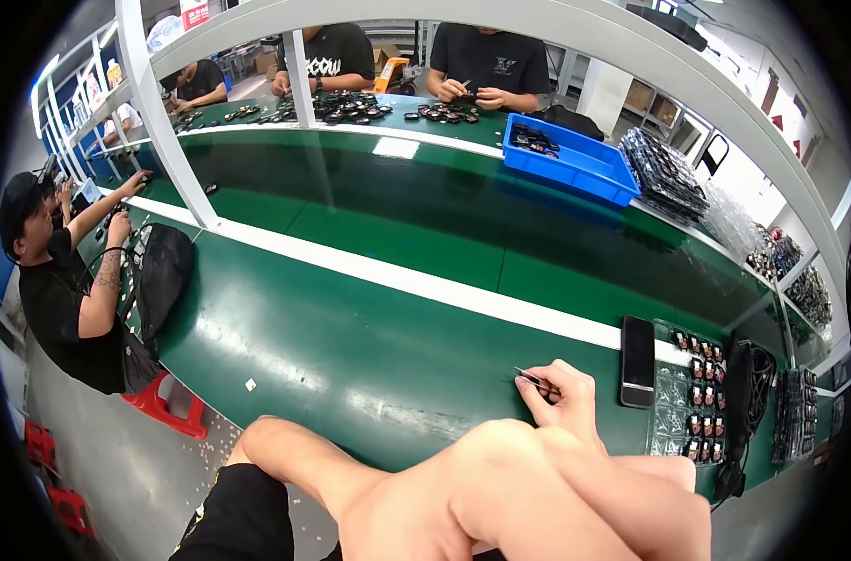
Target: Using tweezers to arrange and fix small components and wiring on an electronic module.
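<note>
My left hand [510, 481] looms large at the bottom middle, very close to the camera. Its fingers are bent and closed, and anything inside them is hidden. Past it, my right hand [566, 397] rests over the green tabletop, its fingers pinched round thin metal tweezers [531, 377] whose tips point left. Just right of that hand lies a black phone [637, 360]. Beside the phone, a clear plastic tray [667, 411] holds several small black parts [704, 396] in its right-hand pockets, while pockets on its left show none.
A white strip [407, 280] divides my table [285, 327] from a green conveyor belt [369, 206]. Across it stands a blue bin [575, 178] beside stacked trays [664, 178]. Black cables [753, 383] lie right of the tray. A person [70, 271] sits left beside a black bag [162, 271].
</note>
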A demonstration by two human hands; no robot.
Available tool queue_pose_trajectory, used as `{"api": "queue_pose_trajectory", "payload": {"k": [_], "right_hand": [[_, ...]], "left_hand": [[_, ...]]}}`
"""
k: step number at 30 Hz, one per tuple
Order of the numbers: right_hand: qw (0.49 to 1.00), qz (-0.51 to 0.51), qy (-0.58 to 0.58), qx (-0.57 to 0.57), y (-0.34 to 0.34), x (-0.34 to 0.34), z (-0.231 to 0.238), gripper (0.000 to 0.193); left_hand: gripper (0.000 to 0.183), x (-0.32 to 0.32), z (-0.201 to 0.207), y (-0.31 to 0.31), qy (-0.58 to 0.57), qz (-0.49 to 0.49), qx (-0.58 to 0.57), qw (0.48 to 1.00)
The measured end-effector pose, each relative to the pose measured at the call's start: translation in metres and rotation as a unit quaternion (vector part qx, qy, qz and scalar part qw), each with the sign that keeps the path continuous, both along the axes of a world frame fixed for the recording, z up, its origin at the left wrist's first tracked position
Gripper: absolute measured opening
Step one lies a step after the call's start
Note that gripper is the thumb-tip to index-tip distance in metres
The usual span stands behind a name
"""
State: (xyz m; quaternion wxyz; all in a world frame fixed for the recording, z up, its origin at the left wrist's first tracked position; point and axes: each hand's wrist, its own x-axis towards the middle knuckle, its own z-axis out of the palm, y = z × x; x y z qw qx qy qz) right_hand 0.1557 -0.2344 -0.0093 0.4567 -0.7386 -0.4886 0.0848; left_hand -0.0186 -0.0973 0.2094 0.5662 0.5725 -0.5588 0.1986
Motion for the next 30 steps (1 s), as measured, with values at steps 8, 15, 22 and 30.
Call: {"api": "queue_pose_trajectory", "payload": {"k": [8, 15, 22, 30], "right_hand": [[1.0, -0.003, -0.003, 0.001, -0.002, 0.001, 0.0, 0.012], [1.0, 0.004, -0.002, 0.006, -0.001, 0.002, -0.007, 0.013], [1.0, 0.006, -0.017, -0.001, -0.001, 0.001, -0.003, 0.013], [0.999, 0.018, -0.046, 0.007, 0.012, -0.017, 0.05, 0.013]], "left_hand": [[0.024, 0.011, 0.003, 0.003, -0.003, -0.024, -0.016, 1.0], [0.02, 0.014, 0.004, 0.001, 0.001, -0.03, -0.023, 0.999], [0.016, 0.013, 0.013, 0.008, 0.004, -0.031, -0.033, 0.999], [0.012, 0.022, 0.013, 0.01, -0.004, -0.057, -0.054, 0.997]]}}
